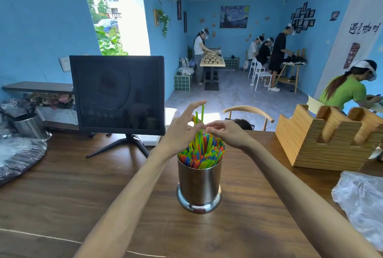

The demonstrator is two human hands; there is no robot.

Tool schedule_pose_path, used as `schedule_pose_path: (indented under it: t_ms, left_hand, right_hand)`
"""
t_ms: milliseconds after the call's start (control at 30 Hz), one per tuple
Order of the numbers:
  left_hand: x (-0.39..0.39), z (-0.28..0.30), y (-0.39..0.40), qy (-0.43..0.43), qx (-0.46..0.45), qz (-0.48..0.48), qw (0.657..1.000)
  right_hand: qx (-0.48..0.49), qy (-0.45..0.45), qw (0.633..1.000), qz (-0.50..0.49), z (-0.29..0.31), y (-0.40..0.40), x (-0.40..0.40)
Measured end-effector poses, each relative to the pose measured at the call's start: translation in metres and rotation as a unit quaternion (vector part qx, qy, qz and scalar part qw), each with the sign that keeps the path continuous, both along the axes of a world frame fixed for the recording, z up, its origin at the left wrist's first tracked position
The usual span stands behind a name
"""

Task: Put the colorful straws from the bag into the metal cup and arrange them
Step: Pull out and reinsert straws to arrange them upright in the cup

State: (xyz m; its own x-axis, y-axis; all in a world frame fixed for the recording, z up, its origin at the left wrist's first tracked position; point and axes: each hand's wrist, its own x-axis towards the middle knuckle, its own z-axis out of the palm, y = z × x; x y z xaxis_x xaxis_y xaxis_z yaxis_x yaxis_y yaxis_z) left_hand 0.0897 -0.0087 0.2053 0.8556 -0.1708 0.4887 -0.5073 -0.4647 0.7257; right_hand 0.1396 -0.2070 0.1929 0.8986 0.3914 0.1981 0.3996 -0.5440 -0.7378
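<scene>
A shiny metal cup stands on the wooden table, packed with colorful straws in green, yellow, blue, orange and red. A few green and yellow straws stick up higher than the rest. My left hand is above the cup's left rim and pinches these raised straws between thumb and forefinger, its other fingers spread upward. My right hand hovers over the cup's right side, fingers curled toward the same straws; whether it grips one I cannot tell. A crumpled clear plastic bag lies at the right.
A dark monitor on a stand rises behind and left of the cup. A wooden holder block sits at the right. A wrapped tray and a second metal cup are at the far left. Several people work in the room beyond.
</scene>
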Motion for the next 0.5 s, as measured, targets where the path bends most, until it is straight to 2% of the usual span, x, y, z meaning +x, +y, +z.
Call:
schedule_pose_path:
  t_ms: [233,367,500]
  left_hand:
    - [0.007,-0.023,0.006,0.003,0.135,0.059,0.989]
    - [0.008,-0.032,0.006,0.018,0.141,0.062,0.988]
    - [0.007,-0.028,0.005,0.021,0.107,0.057,0.992]
  right_hand:
    - [-0.026,0.001,1.0,-0.013,0.002,0.008,0.005]
    - [-0.003,0.024,0.999,-0.024,0.008,0.003,0.006]
    - [-0.003,0.023,1.0,-0.02,0.015,0.001,0.005]
